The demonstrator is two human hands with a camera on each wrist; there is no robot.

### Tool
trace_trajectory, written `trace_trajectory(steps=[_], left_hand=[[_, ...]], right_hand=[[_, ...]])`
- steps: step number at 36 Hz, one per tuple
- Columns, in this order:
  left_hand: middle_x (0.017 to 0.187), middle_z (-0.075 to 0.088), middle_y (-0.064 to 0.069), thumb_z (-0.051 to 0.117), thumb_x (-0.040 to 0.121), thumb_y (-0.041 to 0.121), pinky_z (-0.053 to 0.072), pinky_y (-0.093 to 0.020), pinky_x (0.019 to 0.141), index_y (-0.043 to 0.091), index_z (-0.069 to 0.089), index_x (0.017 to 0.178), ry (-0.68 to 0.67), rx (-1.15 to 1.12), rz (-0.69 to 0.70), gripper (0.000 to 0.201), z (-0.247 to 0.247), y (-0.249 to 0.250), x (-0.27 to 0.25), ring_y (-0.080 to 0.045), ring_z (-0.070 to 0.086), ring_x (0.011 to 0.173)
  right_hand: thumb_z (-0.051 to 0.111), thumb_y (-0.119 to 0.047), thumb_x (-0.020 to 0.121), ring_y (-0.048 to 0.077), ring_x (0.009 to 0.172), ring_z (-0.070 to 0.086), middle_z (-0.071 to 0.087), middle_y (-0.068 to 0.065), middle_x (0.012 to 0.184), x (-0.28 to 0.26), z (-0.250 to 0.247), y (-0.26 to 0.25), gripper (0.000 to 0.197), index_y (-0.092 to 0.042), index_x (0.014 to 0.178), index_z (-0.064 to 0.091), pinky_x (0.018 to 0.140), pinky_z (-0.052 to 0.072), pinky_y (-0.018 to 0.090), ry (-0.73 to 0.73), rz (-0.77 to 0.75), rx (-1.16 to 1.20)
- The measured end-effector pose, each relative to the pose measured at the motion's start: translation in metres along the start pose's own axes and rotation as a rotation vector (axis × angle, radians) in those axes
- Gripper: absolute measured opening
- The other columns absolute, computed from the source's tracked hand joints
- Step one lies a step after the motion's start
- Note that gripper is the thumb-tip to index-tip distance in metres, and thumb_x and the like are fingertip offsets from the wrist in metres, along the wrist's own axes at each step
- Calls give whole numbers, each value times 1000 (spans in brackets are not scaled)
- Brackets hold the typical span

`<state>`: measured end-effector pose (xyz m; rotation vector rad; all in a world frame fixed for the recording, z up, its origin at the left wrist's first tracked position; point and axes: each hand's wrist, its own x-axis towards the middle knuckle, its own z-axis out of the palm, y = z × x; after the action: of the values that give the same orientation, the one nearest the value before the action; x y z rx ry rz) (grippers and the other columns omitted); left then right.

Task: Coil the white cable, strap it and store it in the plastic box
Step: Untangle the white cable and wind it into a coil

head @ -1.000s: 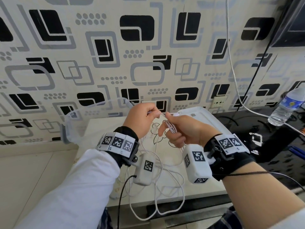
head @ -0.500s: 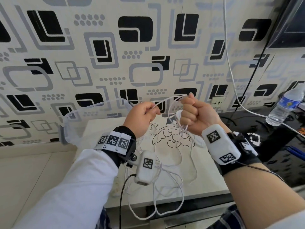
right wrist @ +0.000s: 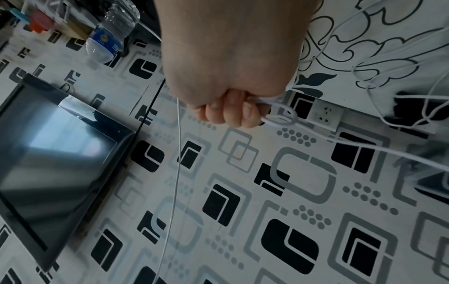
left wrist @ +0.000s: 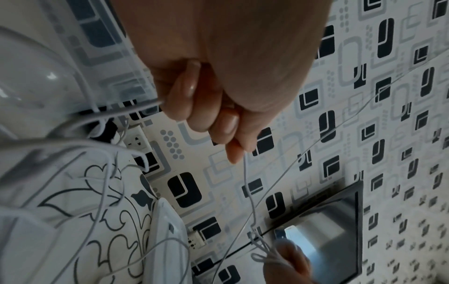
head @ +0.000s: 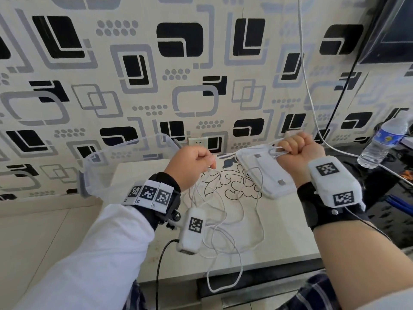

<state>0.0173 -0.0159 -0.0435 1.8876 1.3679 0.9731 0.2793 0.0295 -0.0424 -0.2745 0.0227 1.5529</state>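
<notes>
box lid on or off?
Off. The lid lies flat on the table under the right hand; the box stands open-topped beside the left hand.

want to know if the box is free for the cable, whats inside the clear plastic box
Through the clear plastic box walls only the wallpaper and table edge show, no contents. Its floor nearest the left hand is hidden behind that hand.

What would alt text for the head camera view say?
Two hands stretch a white cable between them: the right hand grips a few loops, the left hand pinches the strand. Slack cable trails over a patterned table beside a clear plastic box.
</notes>
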Motion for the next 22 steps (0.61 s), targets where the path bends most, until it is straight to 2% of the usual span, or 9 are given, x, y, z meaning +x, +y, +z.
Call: trace_trajectory(steps=[1, 3, 6, 8, 11, 14, 17, 19, 22], left_hand=[[43, 48, 16, 55, 96, 16, 31, -6, 43, 7, 70, 79, -33, 3, -2, 24, 2, 3, -2, 4, 41, 40], [44, 50, 17, 57, 95, 18, 32, -5, 44, 9, 70, 80, -109, 20, -2, 22, 5, 9, -6, 3, 42, 40], [50, 49, 11, 60, 93, 22, 34, -10, 50, 14, 71, 79, -179, 38, 12, 20, 8, 15, -9, -4, 39, 46], [55, 51, 2, 61, 93, 23, 36, -12, 52, 17, 73, 79, -201, 18, 19, 19, 9, 16, -11, -12, 39, 53], [48, 47, 13, 62, 94, 19, 33, -9, 50, 14, 75, 84, -238, -10, 32, 17, 10, 20, -14, -6, 35, 47], [54, 61, 11, 63, 93, 17, 37, -8, 54, 11, 76, 88, -268, -16, 45, 15, 10, 25, -17, -1, 44, 48], [80, 73, -12, 66, 90, 21, 56, -30, 75, 15, 76, 86, -246, -15, 65, 13, 11, 24, -16, -25, 64, 72], [82, 74, -9, 67, 89, 21, 56, -38, 84, 15, 76, 84, -214, -14, 75, 12, 11, 25, -16, -27, 67, 82], [78, 74, 0, 68, 89, 19, 57, -35, 82, 13, 76, 83, -181, -38, 109, 11, 9, 26, -17, -18, 68, 79]], right_hand=[[42, -15, 89, 11, 32, 17, 21, -6, 41, -2, 2, 2, 30, -19, 59, 41, 35, 19, 19, 20, -21, -21], [35, -31, 101, 10, 37, 17, 20, -6, 47, -4, 6, 7, 38, -11, 82, 63, 40, 25, 20, 58, -49, -61], [35, -29, 103, 10, 41, 19, 22, -7, 52, -5, 8, 13, 35, -8, 113, 61, 45, 35, 20, 89, -61, -112], [35, -24, 102, 11, 40, 22, 26, -7, 53, -7, 9, 16, 24, -11, 100, 56, 50, 41, 20, 64, -52, -149], [37, -23, 102, 12, 41, 25, 31, -5, 54, -9, 9, 19, 25, -17, 78, 43, 63, 48, 26, 23, -42, -246], [39, -23, 102, 12, 42, 29, 40, -2, 57, -9, 12, 24, 14, -19, 90, 46, 75, 52, 37, 21, -55, -340], [36, -28, 103, 12, 41, 29, 51, 1, 61, -8, 14, 30, 13, -22, 106, 47, 80, 54, 42, 51, -75, -465], [35, -30, 103, 11, 41, 29, 57, 4, 69, -7, 15, 34, 15, -25, 114, 45, 87, 53, 44, 63, -94, -573], [38, -28, 102, 9, 42, 32, 67, 7, 81, -8, 16, 41, 22, -27, 123, 46, 102, 43, 44, 56, -105, -712]])
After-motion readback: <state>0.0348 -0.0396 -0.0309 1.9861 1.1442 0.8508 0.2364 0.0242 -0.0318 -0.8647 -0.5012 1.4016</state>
